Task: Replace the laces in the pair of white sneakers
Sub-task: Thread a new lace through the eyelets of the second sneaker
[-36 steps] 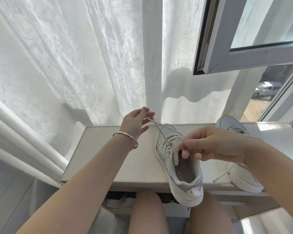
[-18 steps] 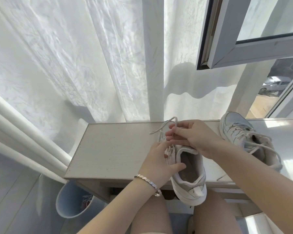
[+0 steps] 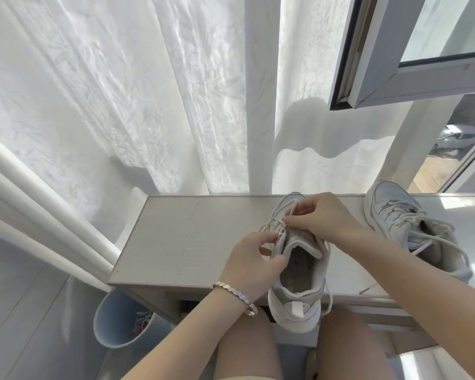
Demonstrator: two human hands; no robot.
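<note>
Hanging behind the desk (image 3: pixel 189 242), a white curtain (image 3: pixel 121 105) fills most of the view, and a pale bin (image 3: pixel 115 325) stands below the desk's left end. On the desk's near edge stands the near sneaker (image 3: pixel 296 297), its heel jutting past that edge toward the person's knees. The second sneaker (image 3: pixel 395 215) lies at the desk's right side with its laces loose. A second ago the left hand (image 3: pixel 252 261) was raised toward the desk's far edge, drawing the lace (image 3: pixel 291 212) out taut. Now it has dropped to pinch the left eyelet flap, while the right hand (image 3: pixel 321 215) has moved up over the eyelets and pinches the lace between thumb and fingertips. That suggests one crossing has been pulled through and the next is being worked. The right hand hides the eyelets, so how many are still threaded, and whether this lace is going out or in, I cannot tell. The second sneaker's heel is cut by glare.
</note>
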